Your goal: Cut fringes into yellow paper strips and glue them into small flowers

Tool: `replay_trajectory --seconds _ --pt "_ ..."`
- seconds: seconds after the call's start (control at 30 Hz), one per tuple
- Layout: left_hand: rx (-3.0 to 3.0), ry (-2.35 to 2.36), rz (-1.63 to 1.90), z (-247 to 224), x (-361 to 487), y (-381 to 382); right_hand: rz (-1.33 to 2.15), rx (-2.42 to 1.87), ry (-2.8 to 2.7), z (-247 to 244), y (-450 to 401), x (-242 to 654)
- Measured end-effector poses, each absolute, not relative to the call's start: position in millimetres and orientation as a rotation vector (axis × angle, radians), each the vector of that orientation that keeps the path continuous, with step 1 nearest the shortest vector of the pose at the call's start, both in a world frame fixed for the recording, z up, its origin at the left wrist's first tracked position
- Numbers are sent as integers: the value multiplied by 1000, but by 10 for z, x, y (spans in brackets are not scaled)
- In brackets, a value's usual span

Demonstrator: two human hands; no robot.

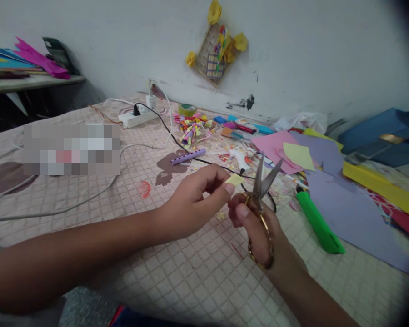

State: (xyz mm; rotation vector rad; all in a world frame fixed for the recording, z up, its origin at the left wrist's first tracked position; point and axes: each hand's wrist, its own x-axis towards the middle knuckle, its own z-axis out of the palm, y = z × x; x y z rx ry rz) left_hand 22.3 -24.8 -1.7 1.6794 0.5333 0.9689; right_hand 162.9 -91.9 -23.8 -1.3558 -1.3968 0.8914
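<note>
Between thumb and fingers, my left hand (199, 200) pinches a small piece of pale yellow paper (234, 180). My right hand (264, 231) grips a pair of scissors (263, 186) by gold-coloured handles, thumb through one loop. The blades point up and away, partly spread, just right of the yellow piece and apart from it. Beyond the hands lie a white glue gun (239, 160) and a purple paper tube with dark holes (188, 156). Tiny yellow scraps (221, 216) lie on the cloth below the left hand.
Coloured paper sheets (347, 213), a green cutter-like tool (318, 222) and a blue bag (383, 136) occupy the right. At the back are a paper-scrap heap (194, 127), tape roll (187, 109) and power strip (138, 117). A white cable (88, 204) crosses the left.
</note>
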Motion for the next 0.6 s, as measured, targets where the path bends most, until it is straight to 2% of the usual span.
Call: replay_trajectory --seconds 0.07,0.33,0.6 --pt "1744 547 980 34 198 -213 784 -1389 -1494 -260 -908 1686" --pt "1705 570 1017 115 172 -185 718 -1569 -1716 -168 -947 1685" --pt "1689 701 1068 55 202 -229 580 -1606 -1751 -130 -973 1574"
